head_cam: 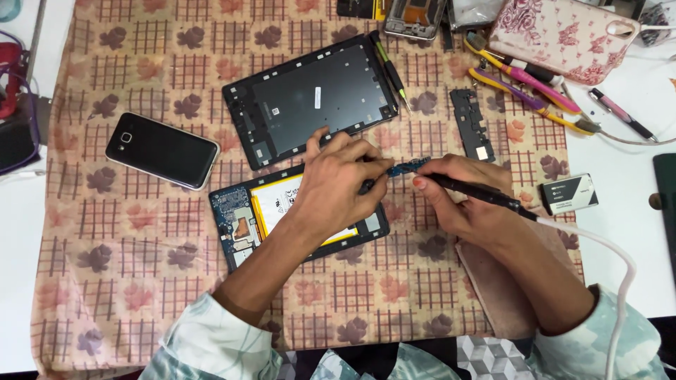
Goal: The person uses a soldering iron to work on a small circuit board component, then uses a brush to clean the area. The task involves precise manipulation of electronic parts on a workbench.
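An opened tablet body point(239, 225) lies on the patterned cloth, its circuit board and yellow-edged battery showing. My left hand point(338, 179) rests over its right half and pinches a small blue circuit strip point(410, 167) at the fingertips. My right hand point(461, 193) grips a black pen-shaped corded tool point(486, 193) whose tip meets that strip. A white cord point(605, 253) runs from the tool toward my right sleeve. The tablet's dark back cover point(310, 95) lies just beyond, inside face up.
A black phone point(163, 149) lies face down at the left. Beyond the cover sit a green-handled screwdriver point(391, 70), a black plastic bracket point(470, 123), pink-and-yellow pliers point(528, 88), a floral case point(563, 35), a pen point(620, 112) and a small battery point(569, 193).
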